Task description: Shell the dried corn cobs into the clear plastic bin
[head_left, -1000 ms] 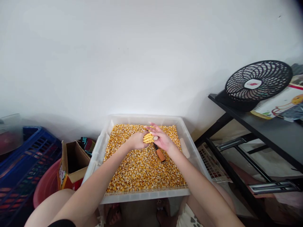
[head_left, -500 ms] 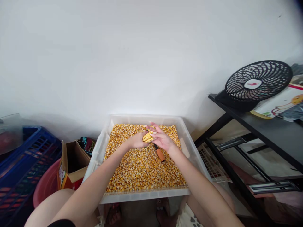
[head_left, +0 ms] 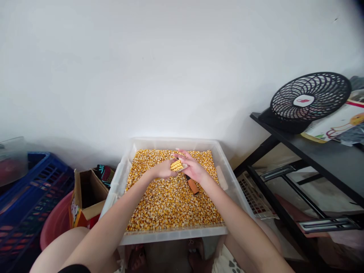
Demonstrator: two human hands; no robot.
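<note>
A clear plastic bin (head_left: pixel 226 182) full of loose yellow corn kernels (head_left: pixel 170 201) stands in front of me against the wall. Above its far half my left hand (head_left: pixel 162 169) grips a short corn cob (head_left: pixel 176 165) with kernels still on it. My right hand (head_left: pixel 192 167) wraps over the cob's right end, thumb pressed on the kernels. Under my right hand an orange-handled tool (head_left: pixel 192 185) lies on the kernels; its other end is hidden.
A cardboard box (head_left: pixel 85 197), a pink basin (head_left: pixel 55 223) and a blue crate (head_left: pixel 31 197) stand left of the bin. At the right a black table (head_left: pixel 318 151) carries a black fan (head_left: pixel 309 99). My bare knees and feet show below the bin.
Both hands and the cob have shifted slightly left and up. The right hand's fingers have closed further over the cob's end.
</note>
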